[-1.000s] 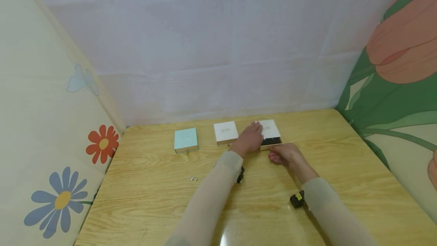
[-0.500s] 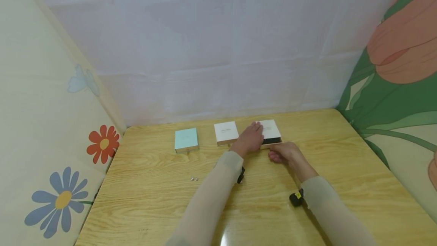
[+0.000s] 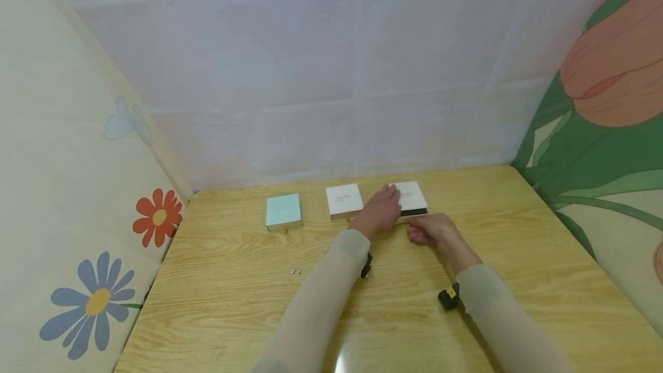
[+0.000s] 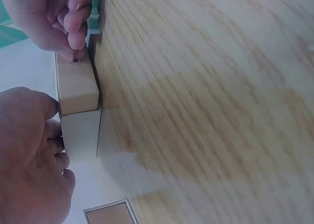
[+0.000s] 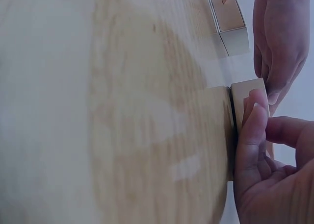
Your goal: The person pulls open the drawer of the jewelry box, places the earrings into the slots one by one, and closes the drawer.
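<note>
The rightmost white drawer-style gift box (image 3: 413,195) sits near the back of the table. Its drawer (image 3: 414,212) stands slightly out at the front, leaving a narrow dark strip of the inside in sight. My left hand (image 3: 380,209) holds the box's left part, its thumb at the top edge in the left wrist view. With thumb and forefinger, my right hand (image 3: 434,229) pinches the small pull tab at the drawer front (image 4: 78,79). The fingers mostly hide that tab in both wrist views.
Left of my left hand is a second white box (image 3: 344,199), its drawer in. Farther left stands a turquoise box (image 3: 283,210). Two tiny silvery pieces (image 3: 296,271), too small to identify, lie on the wooden table (image 3: 217,298). A white cloth backdrop (image 3: 290,73) rises behind.
The drawer has slid a little farther into the white box, and the dark strip has narrowed. My right hand has shifted slightly with it; my left hand stays put.
</note>
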Motion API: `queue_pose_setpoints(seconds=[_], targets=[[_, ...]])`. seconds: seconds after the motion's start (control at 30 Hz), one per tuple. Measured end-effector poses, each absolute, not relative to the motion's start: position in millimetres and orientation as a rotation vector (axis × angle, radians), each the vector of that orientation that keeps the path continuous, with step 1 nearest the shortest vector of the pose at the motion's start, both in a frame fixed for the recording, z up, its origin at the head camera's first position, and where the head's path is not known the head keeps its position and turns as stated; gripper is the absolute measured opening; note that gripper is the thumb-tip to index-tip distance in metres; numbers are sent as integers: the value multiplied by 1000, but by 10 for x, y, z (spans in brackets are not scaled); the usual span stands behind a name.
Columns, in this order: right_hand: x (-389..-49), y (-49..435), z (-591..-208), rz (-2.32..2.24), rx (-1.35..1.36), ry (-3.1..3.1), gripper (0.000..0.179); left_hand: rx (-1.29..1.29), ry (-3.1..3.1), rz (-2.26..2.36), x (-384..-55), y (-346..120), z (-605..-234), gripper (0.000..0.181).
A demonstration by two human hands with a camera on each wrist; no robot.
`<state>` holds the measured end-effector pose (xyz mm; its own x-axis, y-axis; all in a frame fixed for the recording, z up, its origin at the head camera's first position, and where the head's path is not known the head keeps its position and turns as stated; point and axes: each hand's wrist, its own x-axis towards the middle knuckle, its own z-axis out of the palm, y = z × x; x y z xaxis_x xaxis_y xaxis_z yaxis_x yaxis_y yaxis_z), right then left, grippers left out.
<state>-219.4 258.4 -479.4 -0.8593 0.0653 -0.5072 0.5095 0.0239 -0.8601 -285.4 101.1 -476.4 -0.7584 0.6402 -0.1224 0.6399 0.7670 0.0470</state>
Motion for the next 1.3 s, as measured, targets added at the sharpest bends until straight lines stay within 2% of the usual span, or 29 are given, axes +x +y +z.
queue_pose_setpoints(seconds=[0.73, 0.97, 1.3], targets=[[-2277, 2598, -4819, -1932, 603, 1951, 16, 1073, 2834, -71, -2882, 1023, -4770, 54], [-2289, 2587, -4823, -1918, 610, 1961, 22, 1080, 2838, -60, -2864, 1011, -4772, 54], [-2305, 2595, -4822, -1934, 603, 1943, 18, 1074, 2839, -55, -2839, 1006, -4734, 54]])
